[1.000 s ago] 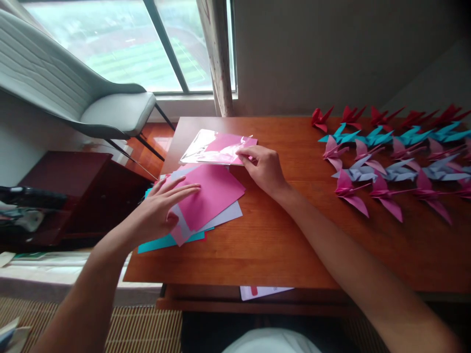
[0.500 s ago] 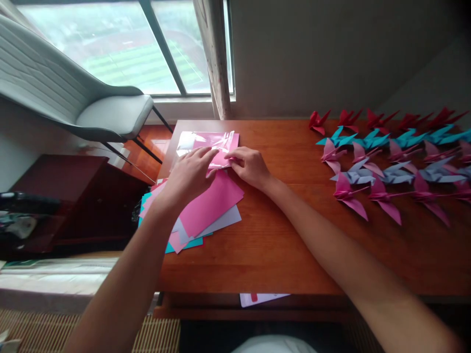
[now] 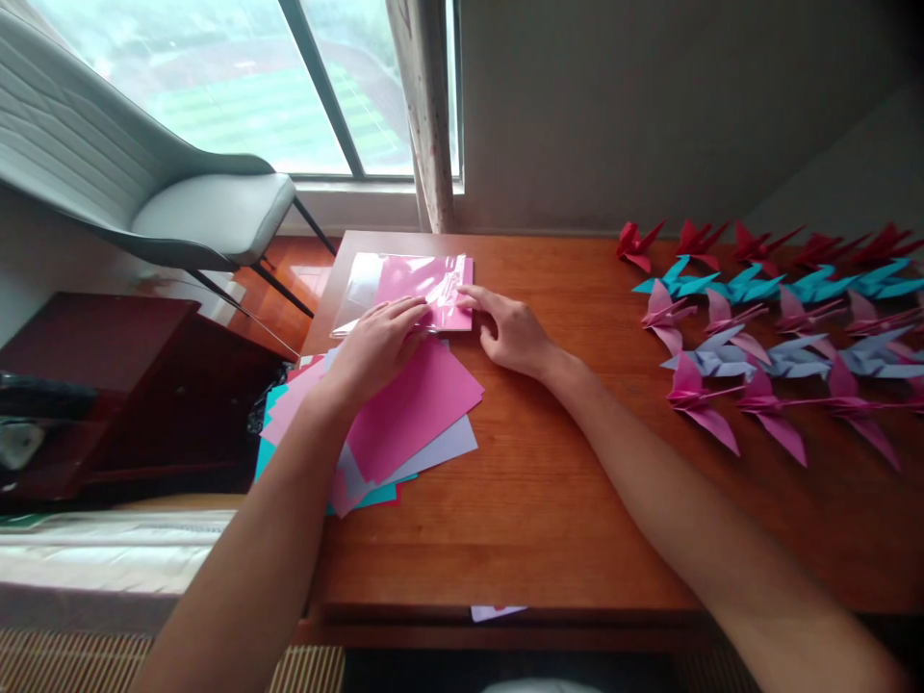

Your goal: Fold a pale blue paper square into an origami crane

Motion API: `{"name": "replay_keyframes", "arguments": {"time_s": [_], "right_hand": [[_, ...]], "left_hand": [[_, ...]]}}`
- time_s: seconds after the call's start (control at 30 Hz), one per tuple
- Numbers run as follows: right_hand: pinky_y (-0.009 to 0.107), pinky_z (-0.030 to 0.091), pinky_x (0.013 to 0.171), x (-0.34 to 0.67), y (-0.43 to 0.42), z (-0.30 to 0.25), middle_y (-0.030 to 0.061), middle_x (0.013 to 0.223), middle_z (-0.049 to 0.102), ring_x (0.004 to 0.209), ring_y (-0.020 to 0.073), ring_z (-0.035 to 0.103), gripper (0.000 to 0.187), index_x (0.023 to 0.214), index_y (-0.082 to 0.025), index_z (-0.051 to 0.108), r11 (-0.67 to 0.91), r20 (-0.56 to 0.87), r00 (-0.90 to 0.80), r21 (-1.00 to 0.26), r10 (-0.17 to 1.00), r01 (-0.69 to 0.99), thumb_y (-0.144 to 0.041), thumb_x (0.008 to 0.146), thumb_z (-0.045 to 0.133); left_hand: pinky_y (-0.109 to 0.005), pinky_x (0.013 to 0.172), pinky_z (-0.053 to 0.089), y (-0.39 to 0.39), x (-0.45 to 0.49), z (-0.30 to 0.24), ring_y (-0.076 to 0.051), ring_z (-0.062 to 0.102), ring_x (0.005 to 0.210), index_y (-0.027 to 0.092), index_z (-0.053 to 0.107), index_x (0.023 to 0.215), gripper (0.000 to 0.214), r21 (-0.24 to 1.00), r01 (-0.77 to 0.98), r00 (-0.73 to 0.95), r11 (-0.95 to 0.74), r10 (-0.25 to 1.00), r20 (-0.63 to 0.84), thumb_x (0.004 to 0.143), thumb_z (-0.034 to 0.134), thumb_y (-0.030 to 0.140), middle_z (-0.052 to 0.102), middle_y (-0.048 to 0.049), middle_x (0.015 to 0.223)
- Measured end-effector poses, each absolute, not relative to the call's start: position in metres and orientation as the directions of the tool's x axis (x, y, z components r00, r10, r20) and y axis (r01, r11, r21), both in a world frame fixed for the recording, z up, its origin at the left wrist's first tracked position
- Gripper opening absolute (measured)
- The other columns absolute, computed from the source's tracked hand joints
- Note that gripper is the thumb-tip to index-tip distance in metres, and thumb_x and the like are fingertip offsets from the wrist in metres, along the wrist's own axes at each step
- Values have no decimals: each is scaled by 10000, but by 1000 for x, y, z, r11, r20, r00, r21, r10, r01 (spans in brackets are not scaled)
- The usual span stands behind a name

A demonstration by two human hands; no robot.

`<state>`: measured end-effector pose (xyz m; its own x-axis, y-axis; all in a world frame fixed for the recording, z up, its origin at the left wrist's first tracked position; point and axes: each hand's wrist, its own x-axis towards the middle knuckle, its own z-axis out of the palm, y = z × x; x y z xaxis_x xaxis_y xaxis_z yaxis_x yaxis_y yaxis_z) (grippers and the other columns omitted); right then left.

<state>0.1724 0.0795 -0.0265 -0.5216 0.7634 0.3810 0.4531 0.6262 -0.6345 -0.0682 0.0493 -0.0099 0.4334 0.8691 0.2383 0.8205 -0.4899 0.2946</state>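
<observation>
Glaring window point(image 3: 217, 96); dim wall point(image 3: 635, 115)

The left forearm point(image 3: 267, 520) is showing bare at about eight o'clock, and the right forearm point(image 3: 671, 500) is showing bare at about four o'clock. Both are appearing slender and smooth in outline, and both are narrowing gradually toward the wrist. The left hand point(image 3: 382, 337), at nine o'clock from the middle, and the right hand point(image 3: 516, 332), at three o'clock, are also appearing bare, with slim fingers. At six o'clock, a pale, rounded piece of clothing point(image 3: 541, 686) is peeping above the bottom edge; its details are lying outside the view.
</observation>
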Motion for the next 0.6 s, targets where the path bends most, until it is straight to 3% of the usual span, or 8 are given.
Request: {"name": "replay_keyframes", "arguments": {"time_s": [0.23, 0.43, 0.6], "right_hand": [[371, 515, 996, 172, 82, -28, 100, 1207, 731, 1141, 222, 661, 532, 1405, -167, 522, 643, 392, -516, -556, 761, 527, -44, 887, 536], [383, 510, 974, 174, 78, -26, 86, 1180, 752, 1100, 219, 683, 261, 1188, -191, 694, 661, 388, -536, -461, 750, 592, -184, 992, 522], [370, 522, 904, 177, 76, -23, 81, 1083, 773, 1020, 217, 685, 247, 1116, -188, 736, 692, 427, -546, -395, 721, 605, -237, 1016, 515]], "left_hand": [[-461, 1112, 459, 49, -70, -10, -265, 568, 1321, 183, 622, 1305, 357, 334, 790, 451, -513, 857, 250, 1044, 416, 314, 621, -138, 1405], [-438, 1108, 461, 48, -73, -10, -246, 570, 1324, 207, 626, 1302, 349, 322, 783, 478, -532, 846, 237, 1044, 410, 301, 635, -104, 1398], [-443, 1094, 474, 47, -74, -8, -257, 582, 1306, 200, 614, 1324, 358, 308, 776, 502, -551, 834, 229, 1045, 413, 297, 625, -110, 1409]]}}
